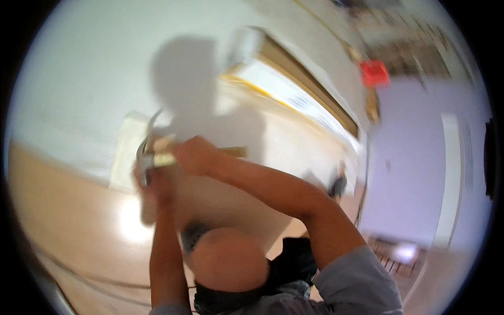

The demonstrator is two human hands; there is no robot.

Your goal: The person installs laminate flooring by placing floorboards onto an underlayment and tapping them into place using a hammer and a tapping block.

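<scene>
Left hand [157, 188] and right hand [195, 153] come together at nine o'clock. Whitish surface [100, 79] spreads toward ten, giving room to move; one pale panel [125, 149] shows its left edge just beside them. One dark curved strip [140, 150] crosses the blurred left hand, whose grip I cannot tell. Fingers of the right curl around one yellowish bar [233, 151], its end jutting toward three. One long brown-sided box [310, 76] slants at one o'clock; one red object [374, 72], at two.

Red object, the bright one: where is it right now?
In the head view's upper right, the red object appears by the upper-left corner of the pale purple surface.
</scene>
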